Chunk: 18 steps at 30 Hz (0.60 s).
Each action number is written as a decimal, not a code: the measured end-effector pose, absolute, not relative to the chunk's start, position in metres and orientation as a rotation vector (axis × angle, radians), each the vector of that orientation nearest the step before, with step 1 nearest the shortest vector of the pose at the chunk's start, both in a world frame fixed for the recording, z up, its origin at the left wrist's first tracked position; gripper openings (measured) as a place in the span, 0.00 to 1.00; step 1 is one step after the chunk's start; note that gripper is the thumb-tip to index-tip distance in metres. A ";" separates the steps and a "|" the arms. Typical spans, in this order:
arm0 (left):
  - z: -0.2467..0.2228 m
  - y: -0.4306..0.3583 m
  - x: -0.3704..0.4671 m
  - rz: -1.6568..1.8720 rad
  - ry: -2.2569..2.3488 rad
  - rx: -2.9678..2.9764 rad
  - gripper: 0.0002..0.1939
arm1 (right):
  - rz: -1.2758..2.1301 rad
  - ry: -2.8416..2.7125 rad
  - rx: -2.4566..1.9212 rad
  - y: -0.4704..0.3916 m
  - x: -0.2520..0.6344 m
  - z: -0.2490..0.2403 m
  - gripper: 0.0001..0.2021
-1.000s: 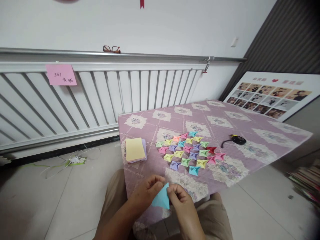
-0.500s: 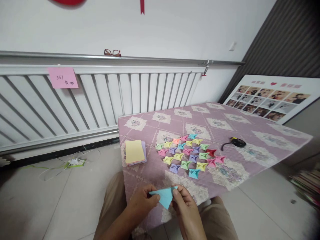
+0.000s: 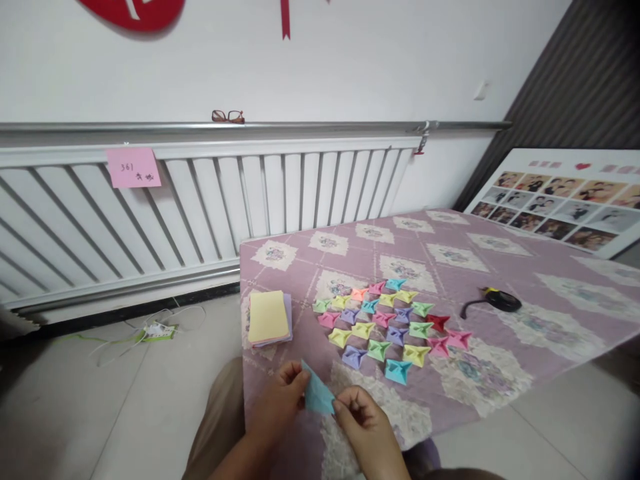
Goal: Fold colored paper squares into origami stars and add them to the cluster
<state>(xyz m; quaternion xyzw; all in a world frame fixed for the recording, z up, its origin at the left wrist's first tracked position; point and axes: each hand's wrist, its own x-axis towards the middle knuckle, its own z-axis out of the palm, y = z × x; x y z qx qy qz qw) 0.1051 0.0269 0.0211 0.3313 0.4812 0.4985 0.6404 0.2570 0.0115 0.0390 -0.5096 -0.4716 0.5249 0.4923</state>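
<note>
Between my two hands, over the near edge of the table, is a folded piece of blue paper. My left hand pinches its left side between thumb and fingers. At its lower right corner, my right hand grips it with thumb and forefinger. Beyond my hands, several small folded paper shapes in many colours stand in rows, with a blue folded paper shape nearest me. A stack of coloured paper, yellow on top, lies to the left of them.
The table has a purple patterned cloth. A black tape measure lies to the right. Behind stands a white radiator, with glasses on the pipe above. A photo board leans at the right; a power strip lies on the floor.
The blue paper has turned from roughly level to slanting down to the right. My right hand has shifted lower, to its bottom corner. The camera view has moved slightly.
</note>
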 end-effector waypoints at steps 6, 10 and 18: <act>0.009 0.045 0.110 1.140 1.234 0.872 0.24 | 1.573 -1.342 -1.182 0.038 0.267 0.018 0.14; 0.014 0.045 0.114 1.095 1.272 0.915 0.21 | 1.800 -1.074 -1.088 0.046 0.270 0.007 0.18; 0.019 0.045 0.137 1.058 1.337 0.899 0.20 | 1.880 -0.878 -0.972 0.044 0.269 0.001 0.18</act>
